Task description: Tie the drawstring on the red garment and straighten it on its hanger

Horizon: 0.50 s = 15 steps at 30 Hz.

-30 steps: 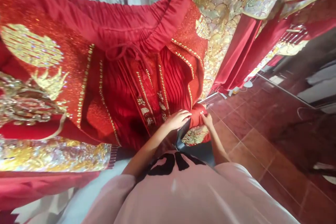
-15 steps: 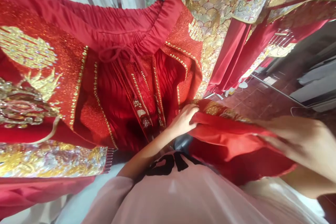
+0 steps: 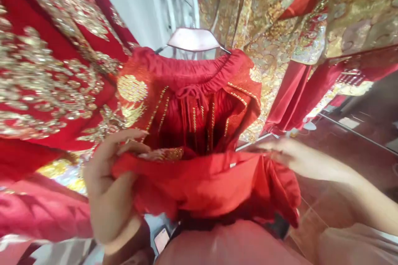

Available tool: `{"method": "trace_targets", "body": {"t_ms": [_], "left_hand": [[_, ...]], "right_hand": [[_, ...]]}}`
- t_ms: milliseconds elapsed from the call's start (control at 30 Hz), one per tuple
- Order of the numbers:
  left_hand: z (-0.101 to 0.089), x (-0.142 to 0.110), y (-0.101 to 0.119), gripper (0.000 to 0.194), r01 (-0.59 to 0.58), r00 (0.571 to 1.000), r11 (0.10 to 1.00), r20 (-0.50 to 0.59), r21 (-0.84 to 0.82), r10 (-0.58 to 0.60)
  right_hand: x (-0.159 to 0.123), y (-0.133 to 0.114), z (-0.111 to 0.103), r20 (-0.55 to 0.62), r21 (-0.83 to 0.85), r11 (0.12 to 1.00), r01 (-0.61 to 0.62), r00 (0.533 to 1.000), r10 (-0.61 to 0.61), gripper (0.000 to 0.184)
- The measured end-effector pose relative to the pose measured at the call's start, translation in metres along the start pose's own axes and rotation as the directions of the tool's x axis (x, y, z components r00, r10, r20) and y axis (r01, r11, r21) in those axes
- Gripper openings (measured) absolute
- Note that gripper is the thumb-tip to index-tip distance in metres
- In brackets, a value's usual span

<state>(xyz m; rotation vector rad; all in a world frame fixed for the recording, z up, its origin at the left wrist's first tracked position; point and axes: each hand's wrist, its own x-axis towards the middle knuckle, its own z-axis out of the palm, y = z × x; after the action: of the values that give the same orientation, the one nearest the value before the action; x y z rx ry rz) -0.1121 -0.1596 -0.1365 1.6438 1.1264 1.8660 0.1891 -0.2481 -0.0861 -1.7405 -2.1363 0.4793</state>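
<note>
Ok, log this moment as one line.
left hand: gripping red skirt hem | right hand: on hem, blurred | skirt on hanger

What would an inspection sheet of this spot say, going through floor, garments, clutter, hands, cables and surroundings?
Surface: dark red tiled floor at right.
Job's things: red skirt with gold trim on a hanger; its hem lifted, red lining showing.
Clutter: small phone-like object low down, blurred.
Hands: left hand pinches the hem's left end; right hand holds its right end, blurred.
Cables: nothing seen.
Surroundings: red and gold embroidered garments hang on both sides; white wall behind.
</note>
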Motion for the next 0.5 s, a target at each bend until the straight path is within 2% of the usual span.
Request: {"method": "trace_targets", "body": {"t_ms": [33, 100, 133, 167, 233, 300, 333, 400, 433, 500], "left_hand": [[-0.004, 0.003, -0.003, 0.049, -0.004, 0.997, 1.000, -0.075, 0.025, 0.006], [-0.004, 0.007, -0.013, 0.058, -0.056, 0.972, 0.989, -0.219, 0.137, 0.086], [0.000, 0.007, -0.019, 0.060, -0.086, 0.958, 0.976, -0.252, 0.201, 0.137], [0.004, 0.004, -0.024, 0.062, -0.107, 0.954, 0.965, -0.247, 0.239, 0.167], [0.016, -0.010, -0.033, 0.068, -0.114, 0.974, 0.967, -0.166, 0.229, 0.154], [0.026, -0.030, -0.037, 0.076, -0.092, 0.996, 0.988, 0.030, 0.121, 0.089], [0.029, -0.040, -0.038, 0.079, -0.060, 0.987, 0.997, 0.152, 0.055, 0.051], [0.028, -0.055, -0.039, 0.084, 0.008, 0.940, 0.999, 0.342, -0.046, 0.008], [0.025, -0.060, -0.039, 0.086, 0.031, 0.926, 0.998, 0.377, -0.059, -0.007], [0.018, -0.061, -0.040, 0.078, 0.054, 0.941, 0.998, 0.337, -0.017, -0.045]], "right_hand": [[0.012, -0.006, -0.003, -0.119, 0.110, 0.994, 0.025, 0.993, -0.012, 0.025], [0.042, -0.019, -0.006, -0.347, 0.313, 0.946, 0.081, 0.937, 0.034, 0.023], [0.058, -0.026, -0.004, -0.405, 0.420, 0.900, 0.115, 0.911, 0.073, 0.022], [0.075, -0.035, 0.001, -0.411, 0.532, 0.836, 0.137, 0.905, 0.113, 0.021], [0.103, -0.053, 0.017, -0.311, 0.733, 0.667, 0.133, 0.938, 0.155, 0.022], [0.119, -0.074, 0.038, -0.158, 0.848, 0.524, 0.078, 0.981, 0.109, 0.025], [0.123, -0.083, 0.047, -0.113, 0.873, 0.482, 0.068, 0.992, 0.064, 0.025], [0.124, -0.101, 0.062, -0.083, 0.892, 0.442, 0.090, 0.996, -0.036, 0.025], [0.124, -0.108, 0.067, -0.080, 0.892, 0.439, 0.110, 0.993, -0.085, 0.024], [0.126, -0.119, 0.070, -0.051, 0.871, 0.473, 0.134, 0.981, -0.185, 0.023]]}}
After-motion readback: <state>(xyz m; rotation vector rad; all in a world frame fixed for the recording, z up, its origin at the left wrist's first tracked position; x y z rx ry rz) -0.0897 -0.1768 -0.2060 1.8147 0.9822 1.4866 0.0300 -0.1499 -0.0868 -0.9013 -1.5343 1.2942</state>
